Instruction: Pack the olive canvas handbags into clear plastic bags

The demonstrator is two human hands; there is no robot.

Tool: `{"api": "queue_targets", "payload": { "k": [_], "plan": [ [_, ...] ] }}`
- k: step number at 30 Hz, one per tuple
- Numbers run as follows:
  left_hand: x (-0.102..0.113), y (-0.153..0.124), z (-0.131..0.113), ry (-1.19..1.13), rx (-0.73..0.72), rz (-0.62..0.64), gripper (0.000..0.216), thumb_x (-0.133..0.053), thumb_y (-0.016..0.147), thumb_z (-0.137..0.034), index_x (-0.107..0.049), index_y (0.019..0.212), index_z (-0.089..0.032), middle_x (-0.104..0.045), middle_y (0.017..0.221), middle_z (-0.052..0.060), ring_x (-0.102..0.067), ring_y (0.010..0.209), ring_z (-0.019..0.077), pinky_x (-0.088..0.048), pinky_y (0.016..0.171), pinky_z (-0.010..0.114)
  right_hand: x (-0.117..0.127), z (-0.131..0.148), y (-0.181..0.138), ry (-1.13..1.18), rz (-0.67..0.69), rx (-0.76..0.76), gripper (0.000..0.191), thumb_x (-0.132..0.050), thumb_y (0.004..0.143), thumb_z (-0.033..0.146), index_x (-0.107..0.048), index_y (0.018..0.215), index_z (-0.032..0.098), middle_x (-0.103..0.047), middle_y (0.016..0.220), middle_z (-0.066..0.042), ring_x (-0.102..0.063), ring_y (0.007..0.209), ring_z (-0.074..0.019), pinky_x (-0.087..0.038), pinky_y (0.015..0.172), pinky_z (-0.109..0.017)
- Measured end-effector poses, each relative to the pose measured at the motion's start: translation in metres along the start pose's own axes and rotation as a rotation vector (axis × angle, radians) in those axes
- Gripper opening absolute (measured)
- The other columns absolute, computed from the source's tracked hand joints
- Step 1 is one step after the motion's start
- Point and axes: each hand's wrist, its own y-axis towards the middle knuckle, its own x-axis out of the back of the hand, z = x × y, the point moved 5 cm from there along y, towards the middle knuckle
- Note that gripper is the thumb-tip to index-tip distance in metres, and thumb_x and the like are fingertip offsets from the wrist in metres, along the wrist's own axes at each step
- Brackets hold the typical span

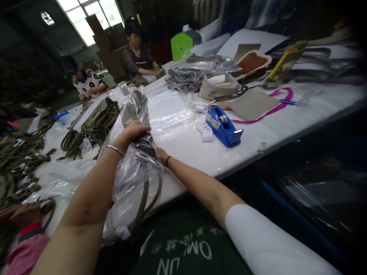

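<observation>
My left hand (132, 134) is closed round the upper part of a clear plastic bag (132, 179) that holds olive-green straps. The bag stands upright over the near edge of the white table (189, 149). My right hand (161, 154) reaches behind the bag's middle; its fingers are hidden by the plastic. Two green strap loops hang down inside the bag's lower part.
A blue tape dispenser (224, 126) sits right of the bag. Piles of olive straps (94, 122) lie to the left. Packed bags (197, 70), a beige pouch (218, 87) and flat plastic sheets lie further back. Two people sit at the far end; another person's hand (24, 214) is at the lower left.
</observation>
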Motion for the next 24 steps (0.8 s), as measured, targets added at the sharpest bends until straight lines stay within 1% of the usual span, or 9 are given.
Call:
{"api": "queue_targets", "payload": {
  "k": [3, 5, 8, 9, 11, 15, 17, 20, 24],
  "plan": [
    [-0.072, 0.025, 0.024, -0.011, 0.072, 0.071, 0.043, -0.081, 0.070, -0.033, -0.067, 0.094, 0.000, -0.072, 0.091, 0.018, -0.069, 0.093, 0.0291, -0.053, 0.084, 0.041, 0.059, -0.016, -0.021, 0.217, -0.133, -0.119, 0.057, -0.018, 0.102, 0.059, -0.051, 0.129, 0.020, -0.063, 0.122, -0.011, -0.065, 0.102, -0.0206, -0.055, 0.089, -0.044],
    [-0.114, 0.026, 0.023, -0.104, 0.070, 0.185, 0.054, -0.079, 0.075, -0.040, -0.064, 0.113, -0.004, -0.074, 0.094, 0.016, -0.070, 0.091, 0.0254, -0.054, 0.083, 0.037, 0.087, -0.020, -0.036, 0.384, -0.175, -0.152, 0.064, -0.012, 0.100, 0.063, -0.052, 0.125, 0.020, -0.067, 0.113, -0.010, -0.067, 0.096, -0.0212, -0.056, 0.086, -0.044],
    [-0.138, 0.015, 0.005, -0.393, -0.112, 0.445, 0.065, -0.061, 0.090, -0.053, -0.050, 0.140, -0.012, -0.074, 0.106, 0.015, -0.070, 0.097, 0.0212, -0.053, 0.090, 0.037, 0.110, -0.011, -0.059, 0.445, -0.141, -0.143, 0.067, -0.017, 0.098, 0.068, -0.058, 0.116, 0.018, -0.072, 0.099, -0.011, -0.068, 0.093, -0.0245, -0.057, 0.085, -0.044],
    [-0.130, 0.011, 0.007, -0.453, -0.191, 0.463, 0.065, -0.055, 0.093, -0.055, -0.048, 0.143, -0.014, -0.073, 0.112, 0.016, -0.068, 0.102, 0.0215, -0.051, 0.094, 0.038, 0.114, -0.007, -0.068, 0.431, -0.126, -0.163, 0.069, -0.019, 0.096, 0.071, -0.060, 0.114, 0.017, -0.073, 0.097, -0.011, -0.069, 0.093, -0.0257, -0.057, 0.084, -0.045],
    [-0.087, 0.003, 0.040, -0.395, -0.262, 0.260, 0.059, -0.051, 0.095, -0.055, -0.054, 0.139, -0.015, -0.069, 0.123, 0.016, -0.063, 0.115, 0.0234, -0.045, 0.104, 0.043, 0.123, 0.002, -0.086, 0.384, -0.109, -0.228, 0.074, -0.021, 0.093, 0.076, -0.061, 0.110, 0.017, -0.073, 0.096, -0.012, -0.069, 0.091, -0.0268, -0.057, 0.084, -0.046],
    [0.028, -0.052, 0.189, 0.111, 0.037, -0.514, 0.047, -0.063, 0.088, -0.037, -0.060, 0.126, -0.009, -0.057, 0.140, 0.016, -0.043, 0.137, 0.0289, -0.028, 0.117, 0.044, 0.144, 0.019, -0.110, 0.282, -0.157, -0.321, 0.066, -0.031, 0.093, 0.074, -0.063, 0.105, 0.017, -0.073, 0.091, -0.010, -0.070, 0.081, -0.0225, -0.059, 0.077, -0.039],
    [0.055, -0.094, 0.258, 0.154, 0.179, -0.640, 0.055, -0.064, 0.085, -0.031, -0.053, 0.129, -0.001, -0.049, 0.145, 0.023, -0.032, 0.143, 0.0347, -0.025, 0.117, 0.050, 0.150, 0.021, -0.106, 0.197, -0.207, -0.346, 0.048, -0.050, 0.093, 0.063, -0.064, 0.102, 0.018, -0.073, 0.087, -0.008, -0.069, 0.072, -0.0186, -0.059, 0.069, -0.032],
    [0.048, -0.140, 0.317, 0.041, 0.341, -0.638, 0.053, -0.067, 0.079, -0.042, -0.059, 0.118, -0.007, -0.068, 0.115, 0.017, -0.059, 0.115, 0.0329, -0.045, 0.098, 0.047, 0.148, 0.011, -0.082, 0.032, -0.265, -0.359, 0.022, -0.077, 0.081, 0.030, -0.066, 0.093, 0.016, -0.073, 0.078, -0.004, -0.066, 0.062, -0.0145, -0.056, 0.061, -0.026],
    [-0.001, -0.153, 0.330, -0.353, 0.451, -0.564, 0.054, -0.069, 0.070, -0.055, -0.063, 0.101, -0.011, -0.069, 0.082, 0.006, -0.063, 0.076, 0.0198, -0.050, 0.070, 0.031, 0.143, -0.007, -0.062, 0.008, -0.362, -0.381, 0.014, -0.076, 0.076, 0.011, -0.063, 0.081, 0.014, -0.070, 0.067, -0.003, -0.065, 0.057, -0.0136, -0.057, 0.062, -0.026]
  ]
}}
